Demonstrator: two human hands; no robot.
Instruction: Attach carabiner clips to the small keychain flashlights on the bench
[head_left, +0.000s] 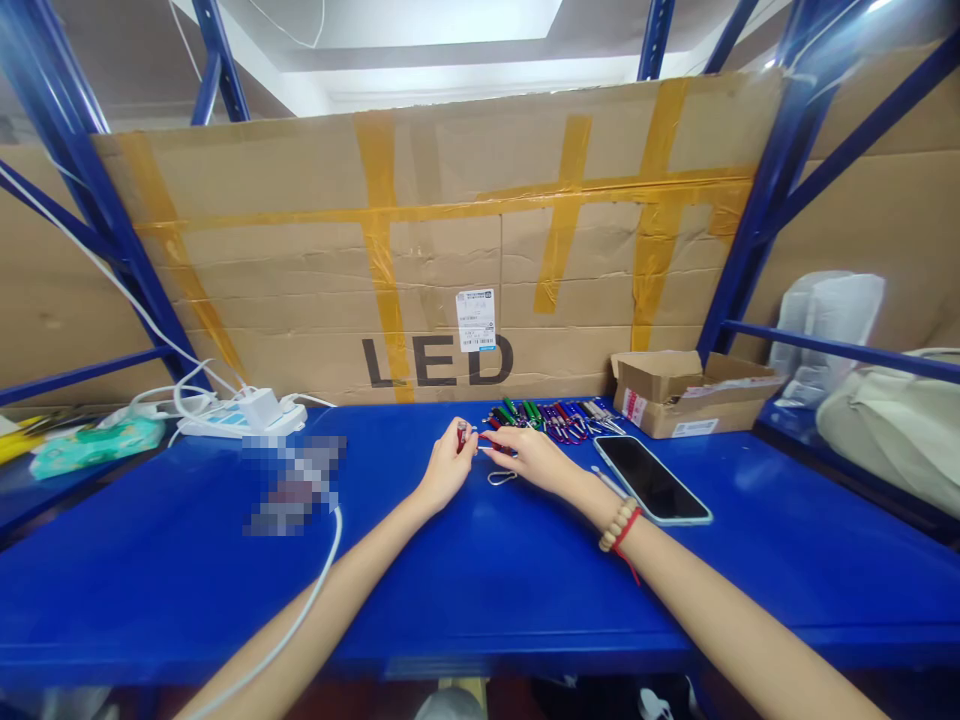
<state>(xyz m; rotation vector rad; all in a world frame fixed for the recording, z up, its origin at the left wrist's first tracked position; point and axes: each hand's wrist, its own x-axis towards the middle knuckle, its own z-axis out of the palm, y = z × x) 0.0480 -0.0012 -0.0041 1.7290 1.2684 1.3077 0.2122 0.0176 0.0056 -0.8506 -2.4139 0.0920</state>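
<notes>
Two forearms rise from the bottom edge to the middle of the frame, a bead bracelet (618, 524) on the right wrist. The left hand (448, 465) pinches a small red piece (461, 436) at its fingertips. The right hand (529, 455), fingers narrow, reaches it from the right; whether it grips cannot be told. A loop (501, 478) lies on the desk (480, 590) just below both hands, keychains (559, 415) just above the right one, and a phone (651, 478) to its right.

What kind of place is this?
Probably a warehouse or packing bench: blue steel racking, a big taped cardboard sheet marked LED, and a row of little keychain gadgets beside an open carton.
</notes>
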